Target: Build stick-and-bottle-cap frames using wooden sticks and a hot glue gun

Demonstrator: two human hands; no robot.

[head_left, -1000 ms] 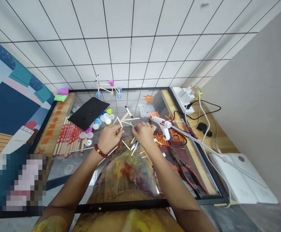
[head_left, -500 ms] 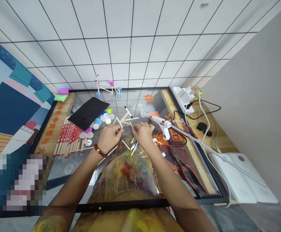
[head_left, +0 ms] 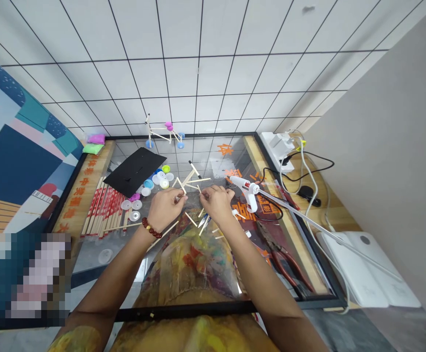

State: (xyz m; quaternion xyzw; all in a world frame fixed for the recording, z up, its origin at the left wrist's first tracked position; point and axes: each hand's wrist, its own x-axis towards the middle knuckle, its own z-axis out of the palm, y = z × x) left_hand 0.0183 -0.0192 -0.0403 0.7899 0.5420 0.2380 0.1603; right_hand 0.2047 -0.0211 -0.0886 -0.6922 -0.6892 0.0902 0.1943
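Stick frame (head_left: 188, 177): pale wood, angled joints, black-tipped crossbar at far end; near middle of surface (head_left: 202, 152). Left hand (head_left: 167, 209): fingers pinching frame's near end. Right hand (head_left: 217, 203): fingers pinching short stick (head_left: 199, 188) just beside frame. Surface glossy, reflective, dark-edged; black sheet (head_left: 134, 171) and red-patterned sticks (head_left: 101, 210) at left, white glue gun (head_left: 249, 193) and pliers (head_left: 289, 269) at right. Room: white tiled wall (head_left: 220, 73) behind, grey wall (head_left: 399, 146) at right.

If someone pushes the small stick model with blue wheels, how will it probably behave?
The model looks light and rather fragile, as its frame is only thin sticks. It may roll, since round blue wheels stand under it, though whether they turn cannot be seen.
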